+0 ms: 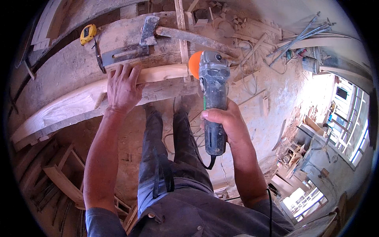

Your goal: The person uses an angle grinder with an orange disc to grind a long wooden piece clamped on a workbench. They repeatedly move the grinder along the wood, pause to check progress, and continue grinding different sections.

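A shaped piece of pale wood lies along the workbench, its narrower end pointing right. My left hand rests over it with the fingers curled across its top, pressing it to the bench. In my right hand is an angle grinder, gripped round its dark grey body. The grinder's orange disc is at the right end of the wood; whether they touch I cannot tell. Behind the wood lie an axe with a worn wooden handle and a flat dark metal tool.
A yellow tape measure sits at the far left of the bench. An upright wooden strip crosses behind the work. Offcuts, loose cable and metal rods lie on the floor to the right. Wooden frames stand at lower left.
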`<state>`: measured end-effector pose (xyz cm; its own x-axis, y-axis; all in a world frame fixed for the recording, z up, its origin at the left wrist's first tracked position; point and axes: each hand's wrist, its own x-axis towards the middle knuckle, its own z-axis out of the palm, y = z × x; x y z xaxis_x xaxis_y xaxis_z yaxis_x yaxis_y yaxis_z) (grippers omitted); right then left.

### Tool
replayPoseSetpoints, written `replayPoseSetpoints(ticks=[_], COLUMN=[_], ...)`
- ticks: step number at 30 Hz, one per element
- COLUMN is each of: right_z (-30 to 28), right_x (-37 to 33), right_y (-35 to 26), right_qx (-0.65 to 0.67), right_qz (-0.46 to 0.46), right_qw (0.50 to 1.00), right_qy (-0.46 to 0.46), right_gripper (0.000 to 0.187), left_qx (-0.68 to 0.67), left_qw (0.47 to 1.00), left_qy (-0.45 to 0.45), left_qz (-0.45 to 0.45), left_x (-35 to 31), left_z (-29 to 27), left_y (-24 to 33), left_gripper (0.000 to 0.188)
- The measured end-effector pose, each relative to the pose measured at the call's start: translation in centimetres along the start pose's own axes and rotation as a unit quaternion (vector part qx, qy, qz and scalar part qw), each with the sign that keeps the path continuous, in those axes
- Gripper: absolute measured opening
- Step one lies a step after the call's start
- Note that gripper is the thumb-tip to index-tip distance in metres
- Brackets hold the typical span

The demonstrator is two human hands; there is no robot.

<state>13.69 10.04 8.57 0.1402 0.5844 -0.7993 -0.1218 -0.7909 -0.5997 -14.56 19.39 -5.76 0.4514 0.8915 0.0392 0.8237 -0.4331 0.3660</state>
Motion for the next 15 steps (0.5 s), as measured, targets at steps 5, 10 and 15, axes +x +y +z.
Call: replayPoseSetpoints(ticks=[5,10,15], right_z=[-1.3,-0.8,-0.7], right_x=[-0.3,-0.7,-0.3], right_y=[0.3,0.7,1.0], right_qx=[0.042,0.016,0.002], right_qz=[0.01,-0.003,-0.016], right_qw=[0.999,1.0,1.0], right_qy=[0.003,0.007,-0.002], right_gripper=[0.041,0.04,0.044], left_qx=[0.017,0.02,0.023], left_qw=[0.998,0.996,0.995], left_qy=[0.054,0.079,0.087], left_qz=[0.021,0.031,0.034], left_x=[-0.8,-0.8,-0.8], left_z=[1.0,1.2,1.3], left_y=[-0.2,0.0,0.1], left_gripper=[0.05,0.05,0.047])
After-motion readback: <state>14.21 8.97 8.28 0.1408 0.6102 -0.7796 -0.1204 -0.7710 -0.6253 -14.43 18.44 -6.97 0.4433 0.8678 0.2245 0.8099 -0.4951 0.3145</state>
